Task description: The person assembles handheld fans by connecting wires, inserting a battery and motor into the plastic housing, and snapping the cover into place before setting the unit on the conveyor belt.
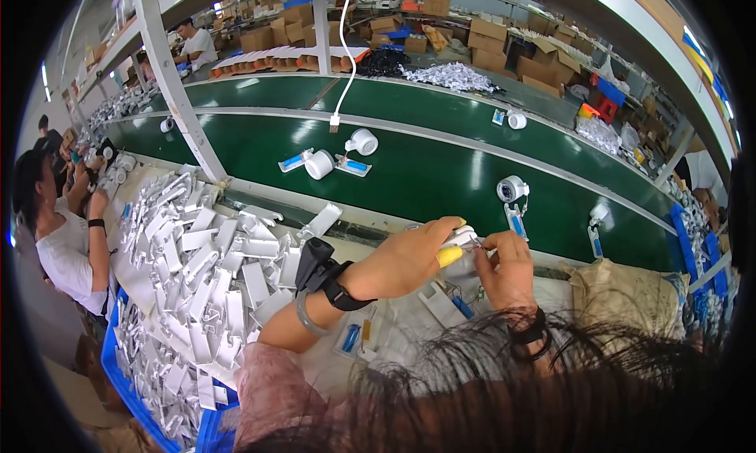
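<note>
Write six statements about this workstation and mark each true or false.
1. The left hand holds a white plastic piece. True.
2. A white cable hangs over the conveyor belt. True.
3. The conveyor belt is red. False: it is green.
4. A woven sack lies right of the right hand. True.
5. The right hand wears a yellow thumb cover. False: the yellow thumb cover is on the left hand.
6. No parts are heaped left of the left hand. False: white plastic housings are heaped there.
</note>
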### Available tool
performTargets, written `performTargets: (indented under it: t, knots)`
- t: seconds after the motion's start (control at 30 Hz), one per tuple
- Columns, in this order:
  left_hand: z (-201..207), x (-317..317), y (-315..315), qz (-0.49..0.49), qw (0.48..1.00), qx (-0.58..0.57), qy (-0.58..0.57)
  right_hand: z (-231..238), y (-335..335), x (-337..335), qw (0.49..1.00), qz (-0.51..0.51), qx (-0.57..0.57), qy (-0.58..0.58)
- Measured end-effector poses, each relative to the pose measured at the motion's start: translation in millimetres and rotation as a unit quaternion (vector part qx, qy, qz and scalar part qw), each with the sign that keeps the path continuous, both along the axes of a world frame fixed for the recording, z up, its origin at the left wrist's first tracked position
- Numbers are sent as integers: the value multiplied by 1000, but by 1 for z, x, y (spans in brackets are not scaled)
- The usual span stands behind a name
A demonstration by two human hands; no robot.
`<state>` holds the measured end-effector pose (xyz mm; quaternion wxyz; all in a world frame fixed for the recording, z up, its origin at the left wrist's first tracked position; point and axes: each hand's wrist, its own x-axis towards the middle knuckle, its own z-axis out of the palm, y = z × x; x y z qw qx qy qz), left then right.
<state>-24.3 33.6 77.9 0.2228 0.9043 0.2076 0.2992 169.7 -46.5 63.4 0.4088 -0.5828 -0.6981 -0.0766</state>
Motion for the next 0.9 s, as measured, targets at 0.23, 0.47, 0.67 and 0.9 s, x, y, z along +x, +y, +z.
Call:
performTargets:
  t: [0.23, 0.47, 0.67, 0.9]
  knots:
    - [-17, 16, 1, -90, 892, -416, -154, 4, 8, 10, 991, -16, 117, -56]
    - [-28, 19, 7, -99, 844, -494, -181, -25, 12, 12, 977, 79, 59, 192]
    - [-38, 22, 13, -109, 856, -476, -169, -23, 6, -8, 884, 195, -5, 424]
    - [-27, 20, 6, -104, 866, -448, -195, -16, 3, -2, 964, 163, 39, 205]
